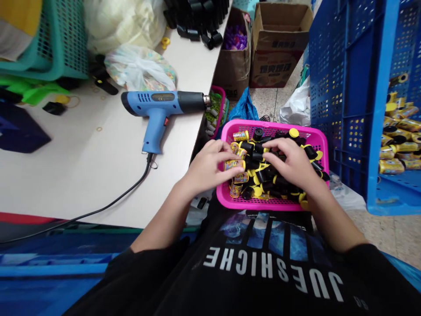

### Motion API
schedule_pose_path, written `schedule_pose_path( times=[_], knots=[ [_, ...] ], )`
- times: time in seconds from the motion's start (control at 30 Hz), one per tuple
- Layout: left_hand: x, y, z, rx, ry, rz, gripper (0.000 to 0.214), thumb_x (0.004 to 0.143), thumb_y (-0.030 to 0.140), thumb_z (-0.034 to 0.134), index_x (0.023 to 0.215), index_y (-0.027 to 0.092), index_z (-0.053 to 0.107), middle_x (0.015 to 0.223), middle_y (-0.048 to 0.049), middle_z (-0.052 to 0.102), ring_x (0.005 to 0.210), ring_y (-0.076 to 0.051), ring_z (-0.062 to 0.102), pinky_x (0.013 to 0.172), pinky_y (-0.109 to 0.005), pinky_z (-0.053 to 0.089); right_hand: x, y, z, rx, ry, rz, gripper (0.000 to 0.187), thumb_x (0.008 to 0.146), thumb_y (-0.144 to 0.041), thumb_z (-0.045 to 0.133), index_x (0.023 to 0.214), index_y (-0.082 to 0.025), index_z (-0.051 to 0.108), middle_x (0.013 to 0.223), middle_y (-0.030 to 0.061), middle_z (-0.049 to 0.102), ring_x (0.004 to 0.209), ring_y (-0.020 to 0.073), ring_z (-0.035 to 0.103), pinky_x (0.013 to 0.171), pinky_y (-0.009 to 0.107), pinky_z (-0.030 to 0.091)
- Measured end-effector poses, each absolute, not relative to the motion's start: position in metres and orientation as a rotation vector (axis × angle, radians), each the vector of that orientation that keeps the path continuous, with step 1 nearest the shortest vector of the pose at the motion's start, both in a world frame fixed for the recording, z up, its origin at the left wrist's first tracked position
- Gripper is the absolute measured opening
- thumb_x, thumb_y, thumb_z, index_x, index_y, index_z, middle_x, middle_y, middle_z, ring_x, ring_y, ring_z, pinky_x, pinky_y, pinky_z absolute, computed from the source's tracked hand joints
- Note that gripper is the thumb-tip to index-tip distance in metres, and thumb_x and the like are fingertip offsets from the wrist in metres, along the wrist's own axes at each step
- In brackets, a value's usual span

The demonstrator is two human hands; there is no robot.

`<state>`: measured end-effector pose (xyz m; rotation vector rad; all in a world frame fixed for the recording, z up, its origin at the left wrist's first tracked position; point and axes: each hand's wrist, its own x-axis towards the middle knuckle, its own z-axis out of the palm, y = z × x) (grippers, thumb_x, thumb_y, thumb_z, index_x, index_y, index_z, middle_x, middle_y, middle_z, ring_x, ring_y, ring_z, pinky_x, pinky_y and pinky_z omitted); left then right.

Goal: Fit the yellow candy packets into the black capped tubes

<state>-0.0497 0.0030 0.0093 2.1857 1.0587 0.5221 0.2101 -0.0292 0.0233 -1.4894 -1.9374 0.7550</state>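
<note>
A pink plastic basket point(315, 139) rests on my lap, filled with several small black tubes with yellow caps point(263, 175) and a few with printed yellow labels point(240, 136). My left hand point(207, 169) lies at the basket's left edge, its fingers pinched on a labelled yellow tube point(234, 164). My right hand point(292, 162) lies palm down over the pile in the middle, fingers curled into the black tubes; what it grips is hidden.
A blue heat gun point(161, 109) lies on the white table point(82, 175) to my left, its black cord trailing toward me. A blue crate point(362, 101) of labelled tubes stands at right. Cardboard boxes point(279, 44), a teal basket point(59, 39) and plastic bags sit farther back.
</note>
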Motion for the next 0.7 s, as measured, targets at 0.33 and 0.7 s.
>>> schedule_pose_path(
  times=[0.33, 0.7],
  knots=[
    [-0.040, 0.000, 0.006, 2.349, 1.186, 0.522, 0.030, 0.097, 0.040, 0.060, 0.103, 0.017, 0.079, 0.098, -0.0102, 0.076, 0.093, -0.024, 0.065, 0.088, -0.038, 0.048, 0.156, 0.051, -0.014, -1.534, -2.815, 0.603, 0.045, 0.090, -0.012, 0.062, 0.135, -0.016, 0.066, 0.130, 0.0204, 0.060, 0.117, 0.0382, 0.061, 0.098, 0.054, 0.049],
    [-0.006, -0.034, 0.003, 2.087, 0.649, 0.357, 0.029, 0.100, 0.035, 0.058, 0.089, 0.020, 0.080, 0.083, -0.0058, 0.078, 0.075, -0.017, 0.069, 0.076, -0.029, 0.048, 0.224, -0.038, 0.040, -1.209, -1.865, 0.898, 0.035, 0.084, -0.028, 0.073, 0.118, -0.027, 0.065, 0.115, 0.0066, 0.059, 0.107, 0.0248, 0.059, 0.085, 0.039, 0.054]
  ],
)
